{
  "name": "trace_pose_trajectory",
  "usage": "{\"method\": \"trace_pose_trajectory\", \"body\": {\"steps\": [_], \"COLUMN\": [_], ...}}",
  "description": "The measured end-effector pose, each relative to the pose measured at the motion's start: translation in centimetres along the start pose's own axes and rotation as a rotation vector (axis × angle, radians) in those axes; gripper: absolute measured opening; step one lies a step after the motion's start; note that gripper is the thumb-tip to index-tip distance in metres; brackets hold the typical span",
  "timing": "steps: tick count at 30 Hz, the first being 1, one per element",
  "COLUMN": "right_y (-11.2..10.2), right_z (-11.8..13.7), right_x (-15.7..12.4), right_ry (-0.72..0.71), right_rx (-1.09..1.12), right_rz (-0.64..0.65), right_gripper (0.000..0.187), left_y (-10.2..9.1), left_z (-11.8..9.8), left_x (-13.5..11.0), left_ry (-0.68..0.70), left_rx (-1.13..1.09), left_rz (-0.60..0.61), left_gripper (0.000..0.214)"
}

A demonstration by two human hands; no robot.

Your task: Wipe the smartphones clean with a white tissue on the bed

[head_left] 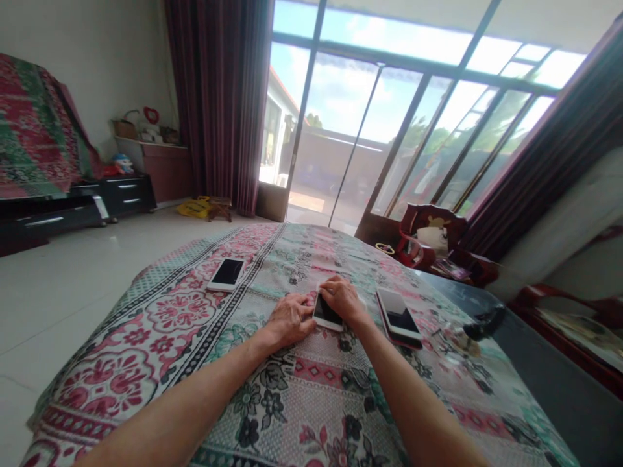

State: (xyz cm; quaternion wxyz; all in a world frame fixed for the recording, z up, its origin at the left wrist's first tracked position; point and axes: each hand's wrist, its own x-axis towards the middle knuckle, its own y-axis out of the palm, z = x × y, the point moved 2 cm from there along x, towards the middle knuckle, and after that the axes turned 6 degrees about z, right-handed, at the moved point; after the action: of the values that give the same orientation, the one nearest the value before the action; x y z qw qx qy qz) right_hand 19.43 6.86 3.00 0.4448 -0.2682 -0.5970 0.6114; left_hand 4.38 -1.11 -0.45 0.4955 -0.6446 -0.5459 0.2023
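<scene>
Floral-draped worktop [321,395]: mid-surface, the left hand [290,319], loosely spread, touches a white phone [329,318]; the right hand [344,299] bends over its far end, pinch unclear. Second phone [228,274] lies toward the left edge, third phone [399,314] toward the right.

Two bare forearms slant inward — the left forearm [209,389] from one side, the right forearm [406,379] from the other — and I see the hands nearly meet. The left hand [289,318] lies back upward, fingers pointing across rightward; the right hand [344,298], slightly farther forward, has its fingers bent leftward.
</scene>
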Motion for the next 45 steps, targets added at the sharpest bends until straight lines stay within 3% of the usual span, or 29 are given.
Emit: {"method": "trace_pose_trajectory", "body": {"steps": [5,9,24,33,38,45], "right_y": [0.7,0.9,-0.2,0.3,0.2,0.2], "right_z": [-0.8,-0.9,1.0,1.1,1.1,1.2], "right_x": [2.5,3.0,-5.6,-6.2,-6.1,-6.2], "right_ry": [0.105,0.117,-0.288,-0.237,-0.235,-0.235], "right_rx": [-0.013,-0.003,0.057,0.136,0.132,0.132], "right_rz": [-0.009,-0.002,0.001,-0.068,-0.053,-0.084], "right_gripper": [0.023,0.025,0.024,0.024,0.024,0.021], "left_y": [-0.3,-0.2,0.2,-0.5,-1.3,-0.2], "left_z": [-0.3,-0.2,0.4,1.0,1.4,3.2], "left_x": [-0.1,0.0,0.3,0.4,2.8,5.2], "left_ry": [-0.030,-0.022,-0.046,0.006,-0.023,-0.032], "left_rx": [0.007,0.011,-0.066,-0.088,-0.029,-0.064], "left_rz": [0.013,-0.003,-0.027,0.015,0.098,0.020], "left_gripper": [0.024,0.023,0.030,0.031,0.036,0.033]}}
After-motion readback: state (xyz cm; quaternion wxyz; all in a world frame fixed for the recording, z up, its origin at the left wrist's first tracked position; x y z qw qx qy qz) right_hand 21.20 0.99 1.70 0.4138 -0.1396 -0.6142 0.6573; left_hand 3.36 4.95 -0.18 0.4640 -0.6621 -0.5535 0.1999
